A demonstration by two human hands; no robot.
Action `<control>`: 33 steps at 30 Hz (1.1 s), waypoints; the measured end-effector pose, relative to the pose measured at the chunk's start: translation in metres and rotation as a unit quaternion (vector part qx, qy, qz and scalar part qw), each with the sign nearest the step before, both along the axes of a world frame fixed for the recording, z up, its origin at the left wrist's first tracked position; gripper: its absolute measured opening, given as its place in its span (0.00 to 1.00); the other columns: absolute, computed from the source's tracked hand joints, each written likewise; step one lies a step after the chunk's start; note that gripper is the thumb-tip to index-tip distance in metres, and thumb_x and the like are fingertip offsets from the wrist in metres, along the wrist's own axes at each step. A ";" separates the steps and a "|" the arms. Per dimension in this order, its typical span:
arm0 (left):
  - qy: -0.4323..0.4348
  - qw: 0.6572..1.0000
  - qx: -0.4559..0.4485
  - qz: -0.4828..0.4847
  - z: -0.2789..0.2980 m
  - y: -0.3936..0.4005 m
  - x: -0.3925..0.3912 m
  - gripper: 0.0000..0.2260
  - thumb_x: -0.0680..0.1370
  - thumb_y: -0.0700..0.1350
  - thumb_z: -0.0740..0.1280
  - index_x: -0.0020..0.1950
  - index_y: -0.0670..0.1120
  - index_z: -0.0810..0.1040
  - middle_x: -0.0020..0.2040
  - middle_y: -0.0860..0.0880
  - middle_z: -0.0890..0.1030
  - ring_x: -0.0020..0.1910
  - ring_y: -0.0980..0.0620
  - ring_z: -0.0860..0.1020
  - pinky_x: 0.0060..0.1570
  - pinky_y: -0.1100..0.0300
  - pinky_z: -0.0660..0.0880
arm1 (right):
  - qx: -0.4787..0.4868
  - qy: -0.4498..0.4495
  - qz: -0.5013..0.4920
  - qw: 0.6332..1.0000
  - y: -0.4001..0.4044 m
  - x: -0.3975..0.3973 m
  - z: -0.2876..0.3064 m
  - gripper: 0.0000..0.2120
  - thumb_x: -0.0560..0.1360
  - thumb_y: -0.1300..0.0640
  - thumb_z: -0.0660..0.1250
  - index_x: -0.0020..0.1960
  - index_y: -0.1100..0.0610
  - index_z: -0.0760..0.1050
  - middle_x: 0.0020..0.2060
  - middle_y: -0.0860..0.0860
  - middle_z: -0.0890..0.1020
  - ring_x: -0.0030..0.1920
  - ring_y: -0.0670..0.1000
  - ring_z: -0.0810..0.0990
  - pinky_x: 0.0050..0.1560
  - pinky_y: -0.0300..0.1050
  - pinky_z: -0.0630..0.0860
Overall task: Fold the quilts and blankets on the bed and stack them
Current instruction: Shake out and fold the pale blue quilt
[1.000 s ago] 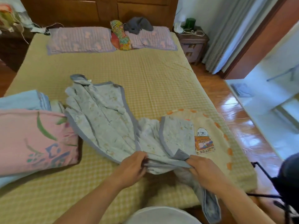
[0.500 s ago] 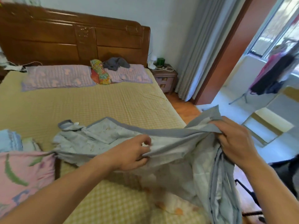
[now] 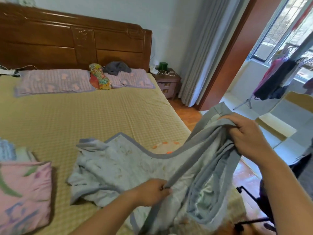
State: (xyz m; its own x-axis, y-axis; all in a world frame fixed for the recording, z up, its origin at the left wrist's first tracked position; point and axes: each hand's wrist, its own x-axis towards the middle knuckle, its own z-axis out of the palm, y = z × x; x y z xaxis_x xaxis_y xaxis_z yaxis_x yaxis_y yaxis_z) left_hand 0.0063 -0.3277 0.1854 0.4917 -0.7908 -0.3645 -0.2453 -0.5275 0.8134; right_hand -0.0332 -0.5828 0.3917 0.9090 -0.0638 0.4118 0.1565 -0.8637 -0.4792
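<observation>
The left hand (image 3: 150,192) pinches the grey border of a pale blue floral quilt (image 3: 118,167). The right hand (image 3: 245,136), raised, grips its bunched edge above the yellow checked bed (image 3: 84,119).

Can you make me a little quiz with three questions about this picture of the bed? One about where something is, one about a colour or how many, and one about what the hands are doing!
1. Where is the pink flowery quilt?
A. on the left side of the bed
B. on the floor
C. on the nightstand

2. What colour is the border of the blanket being handled?
A. red
B. grey
C. green

3. What is the right hand doing?
A. resting flat on the bed
B. lifting a bunched part of the blanket
C. holding a pillow

Answers:
1. A, it lies at the left edge of the yellow checked sheet.
2. B, a grey strip runs along the pale blanket's edge.
3. B, its grip holds gathered cloth up in the air, while the left hand pinches the border lower down.
</observation>
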 end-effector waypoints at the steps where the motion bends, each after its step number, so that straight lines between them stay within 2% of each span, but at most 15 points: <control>1: -0.067 0.997 0.027 0.019 -0.001 0.010 0.011 0.17 0.83 0.57 0.60 0.39 0.48 0.70 0.38 0.49 0.72 0.37 0.46 0.73 0.38 0.54 0.65 | -0.008 0.024 0.005 1.000 -0.003 -0.005 0.001 0.23 0.73 0.73 0.59 0.48 0.47 0.82 0.45 0.42 0.83 0.47 0.41 0.79 0.45 0.33 0.73; 2: -0.141 0.988 0.051 0.019 0.000 0.018 0.019 0.15 0.82 0.55 0.61 0.39 0.49 0.74 0.41 0.50 0.73 0.41 0.46 0.75 0.39 0.54 0.67 | -0.021 0.044 0.010 0.999 -0.004 -0.008 0.001 0.24 0.74 0.72 0.60 0.48 0.43 0.81 0.45 0.38 0.83 0.48 0.38 0.79 0.45 0.29 0.72; 4: -0.231 0.972 0.046 -0.003 0.011 0.021 0.030 0.09 0.80 0.53 0.64 0.51 0.50 0.80 0.57 0.51 0.72 0.56 0.50 0.74 0.52 0.56 0.71 | -0.045 0.062 0.021 0.997 0.000 -0.014 -0.004 0.26 0.74 0.69 0.60 0.46 0.36 0.78 0.44 0.32 0.81 0.48 0.35 0.78 0.44 0.27 0.70; 6: -0.211 0.976 -0.027 -0.037 0.035 0.009 0.031 0.13 0.78 0.55 0.67 0.59 0.52 0.78 0.74 0.53 0.61 0.73 0.53 0.62 0.69 0.56 0.65 | -0.058 0.072 0.032 0.995 0.003 -0.018 -0.008 0.24 0.74 0.67 0.60 0.46 0.36 0.78 0.46 0.32 0.81 0.47 0.36 0.79 0.44 0.27 0.69; 8: -0.197 0.972 -0.116 -0.057 0.065 -0.008 0.025 0.14 0.77 0.60 0.69 0.58 0.55 0.76 0.80 0.59 0.53 0.78 0.57 0.53 0.74 0.56 0.58 | -0.063 0.081 0.039 0.994 0.003 -0.021 -0.009 0.20 0.74 0.68 0.61 0.46 0.43 0.81 0.46 0.35 0.81 0.47 0.38 0.79 0.44 0.29 0.69; 10: -0.206 0.957 -0.195 -0.056 0.090 -0.025 0.020 0.11 0.77 0.61 0.68 0.49 0.55 0.78 0.77 0.58 0.61 0.77 0.57 0.58 0.75 0.55 0.58 | -0.071 0.088 0.042 0.993 0.004 -0.024 -0.003 0.17 0.72 0.63 0.60 0.46 0.43 0.80 0.47 0.35 0.80 0.47 0.38 0.79 0.45 0.29 0.69; 12: -0.209 0.948 -0.232 -0.065 0.106 -0.034 0.021 0.11 0.78 0.58 0.69 0.41 0.54 0.77 0.61 0.56 0.72 0.64 0.56 0.70 0.67 0.54 0.67 | -0.075 0.093 0.038 0.992 0.005 -0.027 0.004 0.17 0.71 0.56 0.56 0.47 0.40 0.79 0.46 0.34 0.80 0.48 0.37 0.78 0.46 0.28 0.69; 15: -0.262 0.932 -0.240 -0.072 0.114 -0.036 0.023 0.13 0.79 0.57 0.69 0.36 0.57 0.73 0.46 0.56 0.69 0.48 0.57 0.71 0.51 0.57 0.72 | -0.088 0.075 0.016 0.993 0.001 -0.032 0.008 0.17 0.71 0.53 0.54 0.49 0.43 0.81 0.43 0.32 0.79 0.48 0.34 0.77 0.47 0.27 0.68; 18: -0.302 0.935 -0.168 -0.080 0.101 -0.025 0.029 0.16 0.80 0.65 0.61 0.37 0.58 0.70 0.45 0.55 0.70 0.43 0.56 0.72 0.46 0.54 0.73 | -0.085 0.039 -0.025 0.995 -0.005 -0.034 0.007 0.15 0.75 0.59 0.57 0.48 0.45 0.80 0.43 0.32 0.78 0.47 0.33 0.76 0.46 0.25 0.66; 20: -0.314 0.939 -0.103 -0.095 0.079 -0.014 0.033 0.24 0.81 0.69 0.55 0.36 0.53 0.72 0.42 0.52 0.73 0.40 0.53 0.73 0.44 0.50 0.74 | -0.077 0.019 -0.072 0.994 -0.008 -0.032 0.006 0.14 0.77 0.61 0.57 0.48 0.48 0.80 0.44 0.39 0.80 0.45 0.39 0.75 0.46 0.26 0.66; 22: -0.300 0.947 -0.047 -0.102 0.052 0.002 0.034 0.32 0.80 0.72 0.52 0.36 0.46 0.74 0.38 0.47 0.75 0.36 0.50 0.74 0.41 0.49 0.73 | -0.064 0.003 -0.134 0.989 -0.009 -0.027 0.007 0.12 0.78 0.63 0.59 0.47 0.51 0.79 0.42 0.44 0.79 0.45 0.46 0.75 0.43 0.31 0.66; 24: -0.268 0.958 0.024 -0.098 0.017 0.021 0.029 0.33 0.78 0.74 0.53 0.38 0.45 0.75 0.37 0.50 0.75 0.37 0.51 0.75 0.41 0.52 0.72 | -0.035 -0.015 -0.203 0.979 -0.007 -0.018 0.013 0.11 0.80 0.63 0.58 0.46 0.54 0.77 0.41 0.47 0.77 0.44 0.50 0.73 0.42 0.43 0.64; 28: -0.220 0.959 0.166 -0.057 -0.058 0.068 0.029 0.38 0.69 0.82 0.49 0.39 0.47 0.74 0.40 0.53 0.73 0.42 0.52 0.76 0.43 0.56 0.70 | 0.004 -0.048 -0.310 0.950 -0.011 0.016 0.028 0.13 0.84 0.58 0.55 0.54 0.58 0.79 0.46 0.54 0.79 0.45 0.53 0.70 0.48 0.48 0.65; 31: -0.174 0.961 0.214 -0.033 -0.104 0.103 0.027 0.35 0.70 0.78 0.54 0.57 0.53 0.80 0.55 0.52 0.76 0.53 0.52 0.78 0.52 0.59 0.74 | 0.038 -0.028 -0.365 0.930 -0.015 0.045 0.037 0.16 0.85 0.54 0.53 0.57 0.58 0.79 0.49 0.54 0.79 0.47 0.53 0.71 0.54 0.54 0.71; 33: -0.133 0.969 0.209 0.004 -0.127 0.118 0.018 0.31 0.72 0.74 0.57 0.70 0.61 0.74 0.62 0.53 0.73 0.59 0.52 0.78 0.58 0.58 0.74 | 0.054 -0.017 -0.381 0.923 -0.012 0.059 0.040 0.16 0.85 0.52 0.53 0.52 0.56 0.78 0.47 0.54 0.78 0.48 0.56 0.75 0.56 0.57 0.73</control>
State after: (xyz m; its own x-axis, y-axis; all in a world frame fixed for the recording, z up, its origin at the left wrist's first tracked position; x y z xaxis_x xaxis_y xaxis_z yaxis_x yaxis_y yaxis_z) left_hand 0.0248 -0.2100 0.0587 0.6175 -0.5976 -0.5114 -0.4115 -0.7995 0.4375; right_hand 0.0261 -0.5949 0.4321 0.5696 -0.7216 0.3936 -0.4603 -0.6767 -0.5746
